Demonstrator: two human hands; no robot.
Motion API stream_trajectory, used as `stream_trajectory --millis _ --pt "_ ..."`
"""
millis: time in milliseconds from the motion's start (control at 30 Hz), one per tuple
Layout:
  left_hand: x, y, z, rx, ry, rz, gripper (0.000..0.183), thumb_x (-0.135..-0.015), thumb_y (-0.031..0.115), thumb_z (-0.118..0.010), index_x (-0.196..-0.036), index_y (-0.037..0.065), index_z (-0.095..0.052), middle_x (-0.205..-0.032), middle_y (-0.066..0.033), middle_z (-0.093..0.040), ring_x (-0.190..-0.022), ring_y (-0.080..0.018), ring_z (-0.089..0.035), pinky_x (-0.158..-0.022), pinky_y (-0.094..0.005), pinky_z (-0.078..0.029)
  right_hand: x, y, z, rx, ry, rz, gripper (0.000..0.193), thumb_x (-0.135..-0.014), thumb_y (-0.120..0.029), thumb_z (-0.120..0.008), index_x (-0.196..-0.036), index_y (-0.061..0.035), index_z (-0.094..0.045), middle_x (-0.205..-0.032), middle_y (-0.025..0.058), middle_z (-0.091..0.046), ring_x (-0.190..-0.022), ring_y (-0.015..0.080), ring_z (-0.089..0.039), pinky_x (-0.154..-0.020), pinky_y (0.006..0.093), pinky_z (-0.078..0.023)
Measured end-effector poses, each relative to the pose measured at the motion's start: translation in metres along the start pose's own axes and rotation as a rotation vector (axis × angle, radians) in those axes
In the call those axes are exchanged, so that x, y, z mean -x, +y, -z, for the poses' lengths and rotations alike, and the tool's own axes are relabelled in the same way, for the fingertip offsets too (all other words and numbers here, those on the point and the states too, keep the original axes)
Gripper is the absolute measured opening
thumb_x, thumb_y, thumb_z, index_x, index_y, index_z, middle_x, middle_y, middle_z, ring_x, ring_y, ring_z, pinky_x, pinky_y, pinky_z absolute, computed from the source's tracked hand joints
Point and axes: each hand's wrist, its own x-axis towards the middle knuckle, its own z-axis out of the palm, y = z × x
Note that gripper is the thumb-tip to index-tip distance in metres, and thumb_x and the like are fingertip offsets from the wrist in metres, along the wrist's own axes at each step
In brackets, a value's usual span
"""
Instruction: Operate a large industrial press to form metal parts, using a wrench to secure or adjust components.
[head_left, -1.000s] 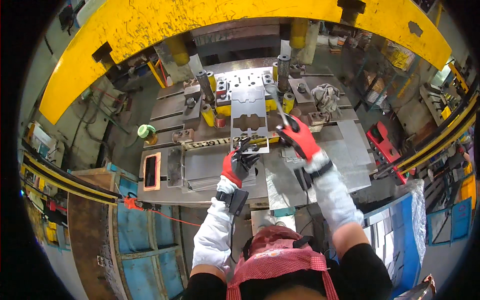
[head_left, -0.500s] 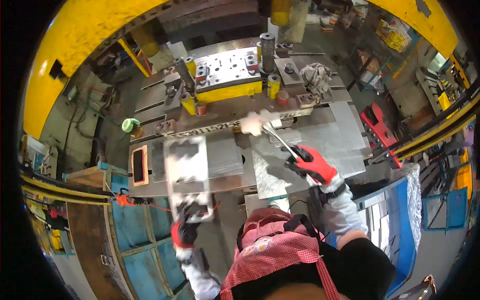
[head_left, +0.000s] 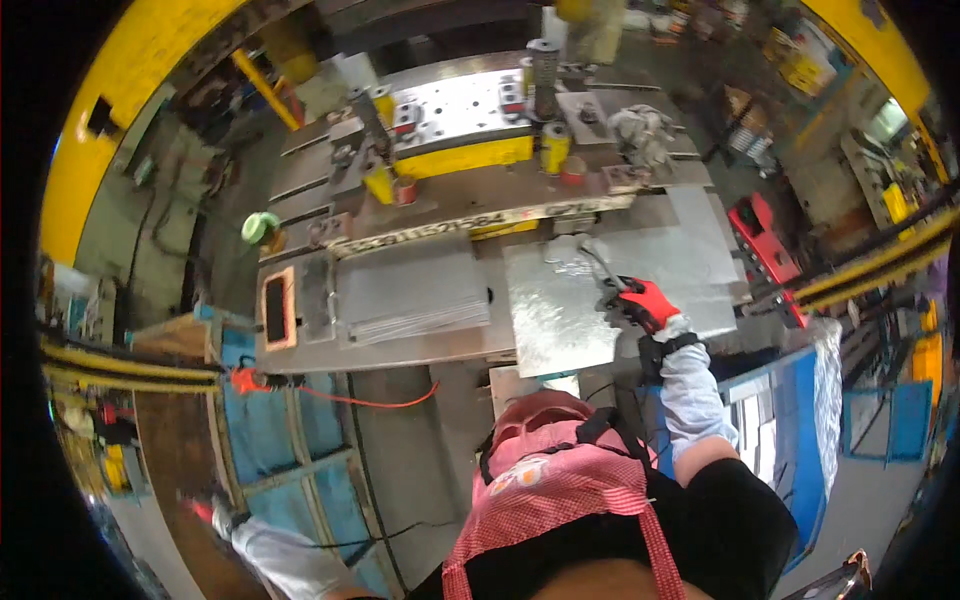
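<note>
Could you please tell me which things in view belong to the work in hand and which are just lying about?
Seemingly in use:
metal tool, held in the right hand
flat metal pieces near its tip
stacked metal sheets
holed metal block
left hand (blurred, grip unclear)

Apparently just lying about:
crumpled grey rag
green-topped container

A rag (head_left: 643,132) lies crumpled between one and two o'clock, a jar (head_left: 262,230) near ten, blue panels (head_left: 258,425) around eight.
</note>
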Motion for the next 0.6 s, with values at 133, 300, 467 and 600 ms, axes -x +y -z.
stream_trajectory --millis 133,300,467,600 --pt "0.072 0.004 -0.061 0.248 -0.342 0.318 0.046 -0.09 0.033 -0.048 -0.125 0.004 -0.045 -0.107 -0.0078 -0.058 -0.09 -0.0184 -0.055 -0.082 -0.0339 -0.042 0.021 -0.02 -0.019 0.007 -0.059 0.007 0.04 -0.079 -0.012 -0.057 -0.119 -0.0073 -0.051 -0.071 0.0003 -0.054 -0.052 0.0071 -0.046 -0.043 0.0229 -0.035" --pt "0.253 0.019 -0.129 0.098 -0.819 0.48 0.038 -0.087 0.032 -0.054 -0.114 0.005 -0.057 -0.101 -0.0054 -0.062 -0.088 -0.0167 -0.057 -0.081 -0.0299 -0.045 0.012 -0.061 -0.087 0.185 -0.17 0.195 0.051 -0.074 -0.014 -0.065 -0.121 -0.0071 -0.048 -0.081 -0.0008 -0.055 -0.061 0.0057 -0.047 -0.051 0.0226 -0.041" --pt "0.381 0.078 -0.177 0.221 -1.124 0.702 0.032 -0.086 0.023 -0.059 -0.111 0.004 -0.06 -0.1 -0.005 -0.064 -0.089 -0.0128 -0.056 -0.077 -0.0261 -0.044 -0.072 -0.076 -0.114 0.154 -0.404 0.242 0.039 -0.075 -0.011 -0.065 -0.11 -0.0035 -0.051 -0.083 0.0002 -0.055 -0.069 0.0089 -0.051 -0.06 0.0254 -0.045" --pt "0.427 0.088 -0.198 0.481 -1.382 0.799 0.039 -0.088 0.019 -0.055 -0.123 0.001 -0.049 -0.112 -0.0095 -0.058 -0.102 -0.0172 -0.056 -0.089 -0.0303 -0.044 -0.11 -0.096 -0.114 0.287 -0.504 0.125 0.023 -0.078 -0.013 -0.064 -0.095 -0.0007 -0.056 -0.076 0.0012 -0.056 -0.063 0.0091 -0.052 -0.055 0.0254 -0.044"
